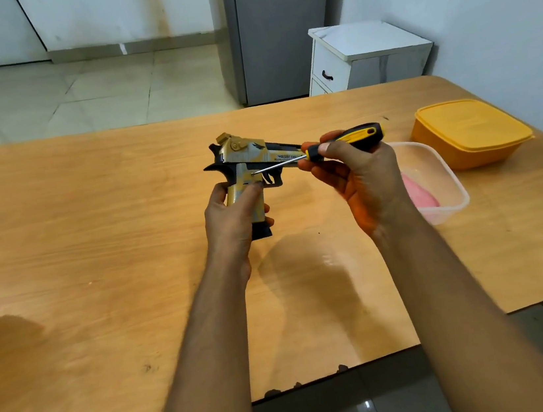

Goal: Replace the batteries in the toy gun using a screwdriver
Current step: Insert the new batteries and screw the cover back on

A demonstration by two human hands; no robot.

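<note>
Toy gun [250, 160] x1, held upright above the counter [93, 229], muzzle pointing right.

Count: one gun, one screwdriver [328, 148], two tubs on the right – one with an orange lid [471, 134], one clear and lidless [439, 176] with something pink inside. Left hand [233, 217] has its grip clamped round the gun's handle, so the body sits just above the fingers. Right hand [359, 173] grip is clamped on the black-and-yellow screwdriver handle; shaft runs left, tip touching the gun's frame just above the handle, near the trigger.
</note>
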